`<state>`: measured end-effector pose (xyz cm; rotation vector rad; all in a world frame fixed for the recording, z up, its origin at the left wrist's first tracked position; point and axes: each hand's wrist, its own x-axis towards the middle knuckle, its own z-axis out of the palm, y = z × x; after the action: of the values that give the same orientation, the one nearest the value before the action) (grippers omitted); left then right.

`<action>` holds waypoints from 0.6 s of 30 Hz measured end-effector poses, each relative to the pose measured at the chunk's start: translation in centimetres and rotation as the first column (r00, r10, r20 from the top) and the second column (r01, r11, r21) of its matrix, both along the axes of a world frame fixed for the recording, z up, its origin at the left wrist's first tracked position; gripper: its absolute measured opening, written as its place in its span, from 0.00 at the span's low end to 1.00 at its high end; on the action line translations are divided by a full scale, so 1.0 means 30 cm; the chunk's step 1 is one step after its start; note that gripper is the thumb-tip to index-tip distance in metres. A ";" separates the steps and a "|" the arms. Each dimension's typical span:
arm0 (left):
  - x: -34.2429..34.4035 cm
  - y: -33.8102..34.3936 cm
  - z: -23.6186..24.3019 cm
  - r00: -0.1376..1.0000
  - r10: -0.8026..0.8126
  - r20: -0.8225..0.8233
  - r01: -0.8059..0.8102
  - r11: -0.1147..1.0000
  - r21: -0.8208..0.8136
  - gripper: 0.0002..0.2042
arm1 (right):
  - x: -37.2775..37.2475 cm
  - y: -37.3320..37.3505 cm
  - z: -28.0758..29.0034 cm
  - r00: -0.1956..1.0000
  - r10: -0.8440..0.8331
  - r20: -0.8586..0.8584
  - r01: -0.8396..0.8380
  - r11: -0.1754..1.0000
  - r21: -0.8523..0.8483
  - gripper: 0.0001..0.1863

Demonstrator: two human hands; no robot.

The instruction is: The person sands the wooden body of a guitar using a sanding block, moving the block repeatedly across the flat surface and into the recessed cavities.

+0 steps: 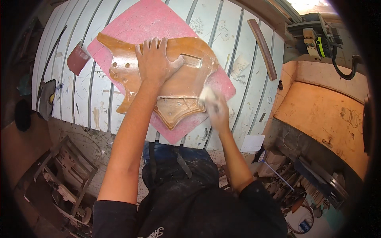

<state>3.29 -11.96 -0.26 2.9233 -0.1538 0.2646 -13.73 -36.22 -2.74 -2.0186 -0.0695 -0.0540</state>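
An orange-brown guitar body (180, 83), with routed cavities and several round holes, lies on a pink mat (139, 18) on the white slatted table (69, 103). My left hand (154, 65) rests on its upper middle, fingers apart and pressed on the surface. My right hand (216, 111) is at the right edge of the body, blurred by motion, closed on a small pale pad or piece of paper (207, 95) against that edge. A dusty film shows on the wood near it.
A red-brown sheet (77, 59) and a dark tool (47, 99) lie at the table's left. A long brown strip (262, 47) and white paper (252, 142) lie right. A machine (313, 41) stands upper right, above an orange board (317, 111). Wood pieces crowd the lower right.
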 end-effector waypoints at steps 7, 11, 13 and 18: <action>0.000 -0.009 0.002 1.000 0.000 -0.011 0.001 1.000 0.026 0.40 | 0.082 0.028 0.009 0.999 -0.043 -0.017 0.044 0.996 0.082 0.05; 0.007 -0.007 0.015 1.000 0.005 -0.019 -0.004 1.000 0.018 0.40 | -0.100 -0.010 -0.072 0.999 -0.035 0.030 0.032 0.994 0.102 0.06; -0.008 -0.002 0.009 0.999 0.009 -0.035 -0.008 1.000 0.015 0.40 | -0.136 0.001 -0.047 0.998 -0.004 0.058 -0.004 0.991 0.132 0.07; 0.005 -0.009 0.007 1.000 -0.005 -0.020 0.006 1.000 0.021 0.40 | 0.232 0.039 -0.002 0.962 -0.114 0.248 0.172 0.958 -0.228 0.09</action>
<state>3.44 -12.24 -0.04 2.9453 -0.1628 0.2349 -6.78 -35.05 -2.81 -2.2577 -0.0807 -0.3928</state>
